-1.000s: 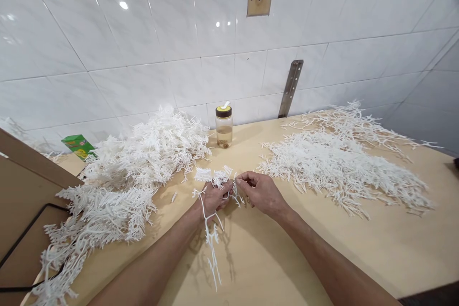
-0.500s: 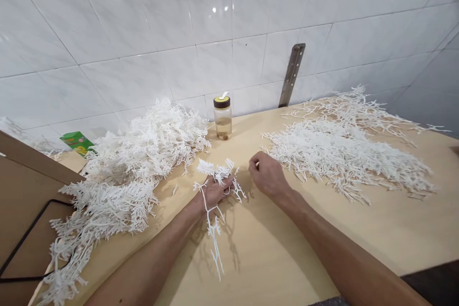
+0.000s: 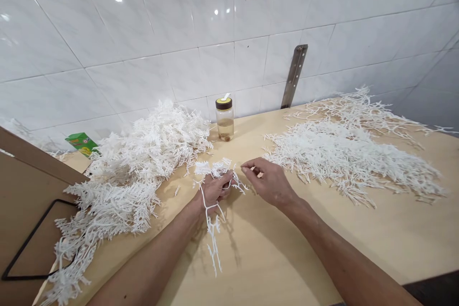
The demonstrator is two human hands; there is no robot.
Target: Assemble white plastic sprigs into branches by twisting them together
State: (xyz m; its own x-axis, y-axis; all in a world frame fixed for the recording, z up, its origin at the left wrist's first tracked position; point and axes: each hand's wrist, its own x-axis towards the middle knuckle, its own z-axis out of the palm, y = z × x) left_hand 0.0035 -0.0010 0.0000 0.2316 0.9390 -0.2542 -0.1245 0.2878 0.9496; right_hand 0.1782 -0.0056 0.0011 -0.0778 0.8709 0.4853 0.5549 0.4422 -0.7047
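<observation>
My left hand (image 3: 215,190) is closed round a white, coral-like branched sprig (image 3: 211,222). Its frilly ends stick up past the fingers, and a bare forked stem hangs down over the wrist side. A few thin twigs poke out between this hand and the other. My right hand (image 3: 268,179) is just to the right, with thumb and forefinger pinched close to those twig ends. Whatever may be between its fingertips is too small to make out.
A large heap of white frilly sprigs (image 3: 143,158) lies at left, beside a cardboard box (image 3: 25,220) and a green carton (image 3: 81,143). At right are a pile of small white pieces (image 3: 347,158) and thin bare stems (image 3: 373,112). A lidded jar (image 3: 224,122) stands near the tiled wall.
My right hand has moved slightly left towards the sprig, its thumb and forefinger now stretched out into a pinch. My left hand keeps its hold, turned a little.
</observation>
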